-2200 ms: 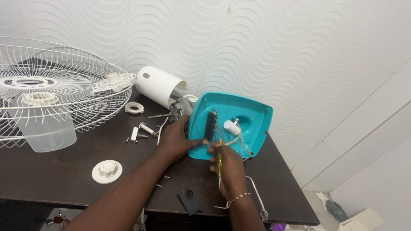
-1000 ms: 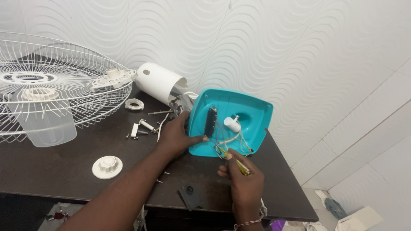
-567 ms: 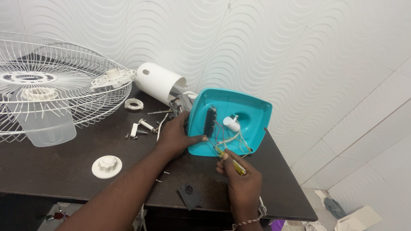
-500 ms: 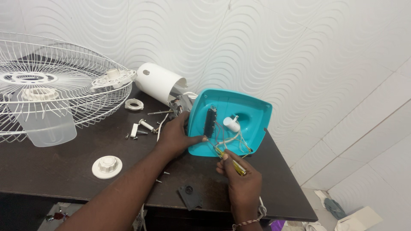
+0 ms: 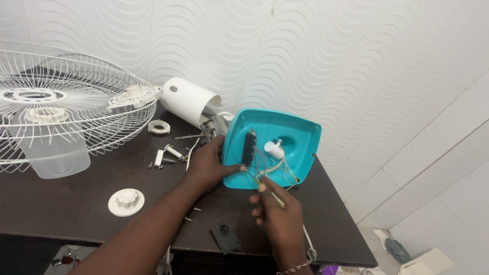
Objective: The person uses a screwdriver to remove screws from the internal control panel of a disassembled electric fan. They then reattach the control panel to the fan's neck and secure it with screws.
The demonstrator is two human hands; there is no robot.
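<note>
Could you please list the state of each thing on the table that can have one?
Teal fan base: tipped up on its edge, underside open, wires exposed.
Left hand: gripping the base's edge.
Right hand: holding a thin yellow tool at the wires.
White motor housing: lying on its side, detached.
Wire fan guard: removed, lying on the table.
White round knob: loose, flat on the table.
Black plate: loose, near the table edge.

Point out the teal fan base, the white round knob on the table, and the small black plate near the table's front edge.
teal fan base point(image 5: 298, 137), head view, bare inner wall.
white round knob point(image 5: 126, 201), head view, raised centre.
small black plate point(image 5: 225, 237), head view, its middle.
</note>
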